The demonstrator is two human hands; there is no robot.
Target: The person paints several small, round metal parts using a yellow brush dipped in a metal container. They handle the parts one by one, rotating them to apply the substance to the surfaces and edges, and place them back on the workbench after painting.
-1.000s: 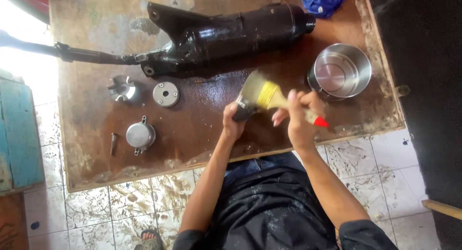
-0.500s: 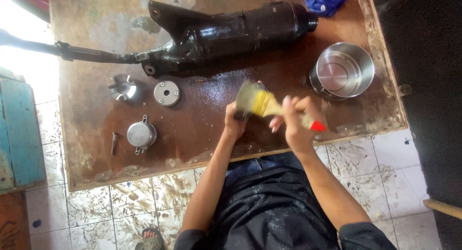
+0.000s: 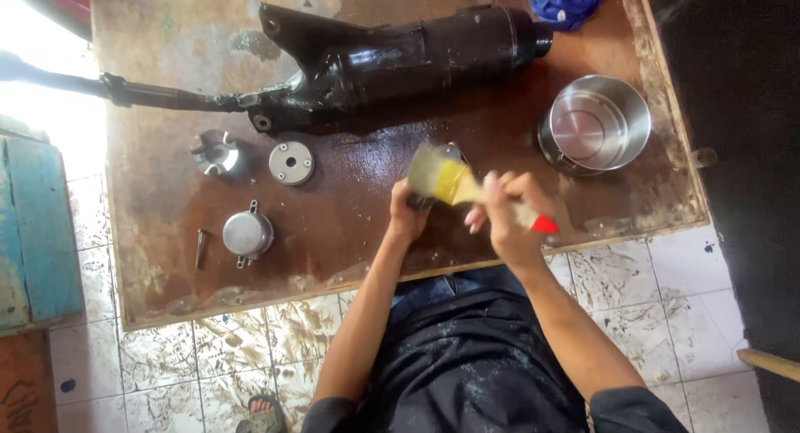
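Observation:
My right hand (image 3: 510,219) grips a paintbrush (image 3: 454,183) with a wooden handle, red tip and pale bristles, blurred with motion. The bristles lie over a small dark part (image 3: 427,201) that my left hand (image 3: 405,215) holds against the wet brown board (image 3: 350,216); most of the part is hidden by the brush. Both hands are near the board's front edge, in front of a long black engine housing (image 3: 392,62).
A steel pot (image 3: 597,125) stands right of the hands. Left on the board lie a finned metal piece (image 3: 215,151), a round disc (image 3: 292,163), a small lidded cap (image 3: 247,234) and a bolt (image 3: 201,247). A blue cloth (image 3: 565,1) sits at the back. Tiled floor lies below.
The brush has swept back and forth over the held part; its bristles now sit slightly lower and left than a second ago. Both hands stay in place.

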